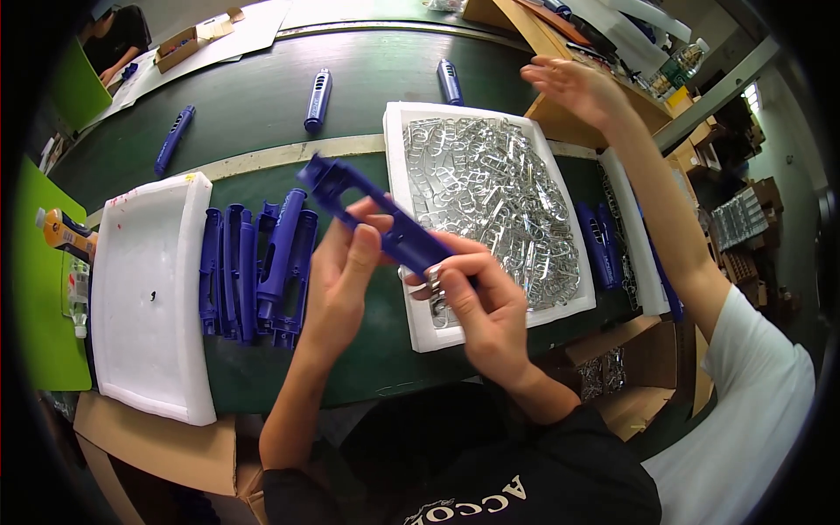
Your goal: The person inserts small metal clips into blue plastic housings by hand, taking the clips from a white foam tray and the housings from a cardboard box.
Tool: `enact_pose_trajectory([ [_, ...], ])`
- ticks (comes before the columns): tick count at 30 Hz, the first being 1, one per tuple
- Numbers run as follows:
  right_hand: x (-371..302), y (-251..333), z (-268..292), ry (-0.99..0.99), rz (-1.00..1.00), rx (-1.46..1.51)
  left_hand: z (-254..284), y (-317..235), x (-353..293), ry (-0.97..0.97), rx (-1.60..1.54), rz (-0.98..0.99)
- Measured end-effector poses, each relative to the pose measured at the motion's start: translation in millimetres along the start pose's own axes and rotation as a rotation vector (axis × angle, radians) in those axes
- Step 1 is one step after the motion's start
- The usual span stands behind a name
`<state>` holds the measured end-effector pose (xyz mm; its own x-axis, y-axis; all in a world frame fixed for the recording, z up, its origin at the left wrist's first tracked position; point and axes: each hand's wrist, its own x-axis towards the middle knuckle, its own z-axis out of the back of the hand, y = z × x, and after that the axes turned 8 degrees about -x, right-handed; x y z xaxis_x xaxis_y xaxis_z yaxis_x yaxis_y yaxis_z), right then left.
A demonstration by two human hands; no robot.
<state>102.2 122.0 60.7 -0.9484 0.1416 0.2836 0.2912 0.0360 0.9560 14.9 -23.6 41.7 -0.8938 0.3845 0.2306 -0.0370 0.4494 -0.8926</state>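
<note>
A long blue plastic housing [372, 206] with a slot along it is held up at a slant in front of me. My left hand [341, 271] is closed around its middle. At its lower right end, my right hand [486, 306] pinches the housing together with a small shiny metal clip [429, 284]; the fingers partly hide how the two meet. Behind my right hand a white foam tray [398, 144] holds a heap of silvery metal clips [494, 192]. Several more blue housings [249, 271] lie side by side to the left of my left hand.
At the left stands a white foam tray [153, 297] beside an orange bottle [66, 232]. Blue assembled pieces [319, 101] lie spaced along the dark green belt. A co-worker's arm [656, 166] reaches in from the right. Another person [118, 44] sits far left. Cardboard boxes [166, 437] flank me below.
</note>
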Motion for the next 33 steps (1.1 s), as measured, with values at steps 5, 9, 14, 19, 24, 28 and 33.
enact_pose_trajectory([
  [5, -1.8, -4.0, 3.6, 0.009, 0.114, -0.491, -17.9, -3.2, 2.3, -0.039, -0.159, 0.100],
  [9, 8.1, 7.0, 13.3, -0.273, 0.018, -0.305, -1.9, 3.0, 3.7, -0.056, -0.165, 0.165],
  [14, 18.8, 10.2, 27.4, -0.205, -0.029, -0.203, -8.2, 2.8, -0.7, 0.002, -0.039, 0.321],
  [19, 24.5, 16.0, 36.1, -0.176, 0.023, -0.318, -15.8, 2.8, -1.3, 0.096, -0.081, 0.346],
  [24, 41.8, 15.0, 38.3, -0.170, 0.248, -0.713, -17.1, -1.9, -5.4, 0.135, -0.097, 0.389],
  [28, 50.0, 24.4, 35.5, -0.081, 0.310, -0.907, -16.4, -3.3, -5.0, 0.141, -0.073, 0.365],
  [33, 55.3, 31.3, 32.2, -0.066, 0.364, -1.051, -18.6, -1.1, -4.7, 0.167, -0.011, 0.345],
])
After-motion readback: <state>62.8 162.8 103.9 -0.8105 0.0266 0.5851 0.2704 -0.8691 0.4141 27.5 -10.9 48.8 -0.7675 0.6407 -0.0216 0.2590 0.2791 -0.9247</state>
